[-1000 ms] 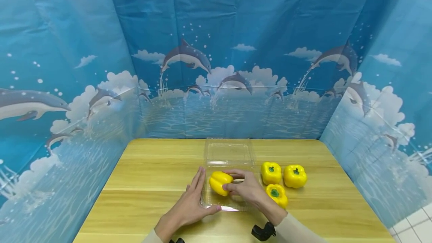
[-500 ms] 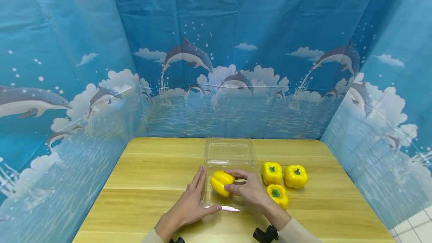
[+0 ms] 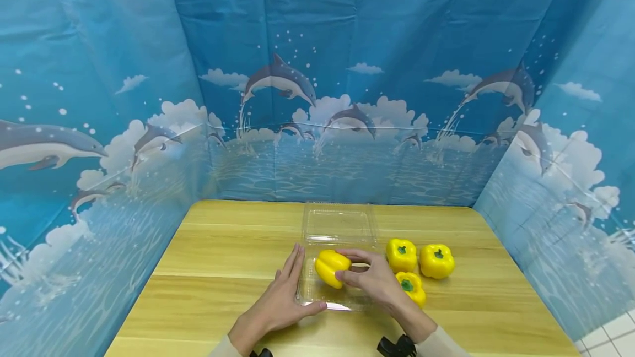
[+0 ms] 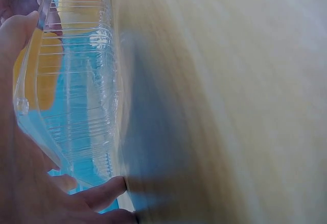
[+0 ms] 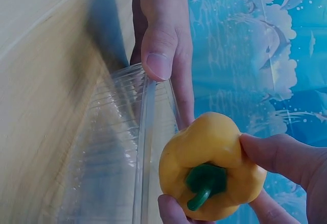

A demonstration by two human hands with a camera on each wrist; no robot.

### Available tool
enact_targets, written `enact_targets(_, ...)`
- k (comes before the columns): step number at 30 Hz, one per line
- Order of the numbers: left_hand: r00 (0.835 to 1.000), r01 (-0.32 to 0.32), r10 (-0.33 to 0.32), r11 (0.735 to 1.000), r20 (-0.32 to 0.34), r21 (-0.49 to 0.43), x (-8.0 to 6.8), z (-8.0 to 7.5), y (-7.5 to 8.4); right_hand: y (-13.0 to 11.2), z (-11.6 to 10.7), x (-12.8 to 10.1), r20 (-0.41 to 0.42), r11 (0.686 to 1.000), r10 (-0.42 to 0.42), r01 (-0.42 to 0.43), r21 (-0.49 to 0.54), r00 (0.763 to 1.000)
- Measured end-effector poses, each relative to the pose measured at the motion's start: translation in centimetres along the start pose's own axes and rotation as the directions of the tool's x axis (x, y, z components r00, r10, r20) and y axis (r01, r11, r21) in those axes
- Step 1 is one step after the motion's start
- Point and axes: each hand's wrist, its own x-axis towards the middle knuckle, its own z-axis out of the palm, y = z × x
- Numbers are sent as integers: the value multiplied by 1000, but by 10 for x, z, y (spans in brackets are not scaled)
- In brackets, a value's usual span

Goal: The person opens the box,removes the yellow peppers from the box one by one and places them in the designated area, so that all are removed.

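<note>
Wooden table (image 3: pixel 213 269): glossy yellow pepper (image 3: pixel 332 266), green stem.

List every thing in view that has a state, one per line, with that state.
clear clamshell container: open, lid folded back flat on the table.
held yellow bell pepper: gripped over the container's tray, lying on its side.
three other yellow bell peppers: upright on the table, right of the container.
left hand: fingers straight, pressed against the container's left edge.
right hand: fingers curled round the held pepper.

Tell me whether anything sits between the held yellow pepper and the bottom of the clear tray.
Nothing visible does. The right hand holds the pepper over the clear tray, whose bottom looks bare; the left hand rests on its left edge.
</note>
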Motion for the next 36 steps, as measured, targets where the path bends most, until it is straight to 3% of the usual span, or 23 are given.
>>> enact_targets(14,1000,0,0,1000,-4,13,2,-2,0,-12,-15,-9,-55,999,0,-3,-54,999)
enact_targets(29,1000,6,-6,1000,-4,2,0,0,2,-17,-33,-21,-63,999,28,-26,24,998)
enact_targets(36,1000,1,-1,1000,-3,-4,0,0,0,-20,-42,-24,-69,1000,22,-22,4,997)
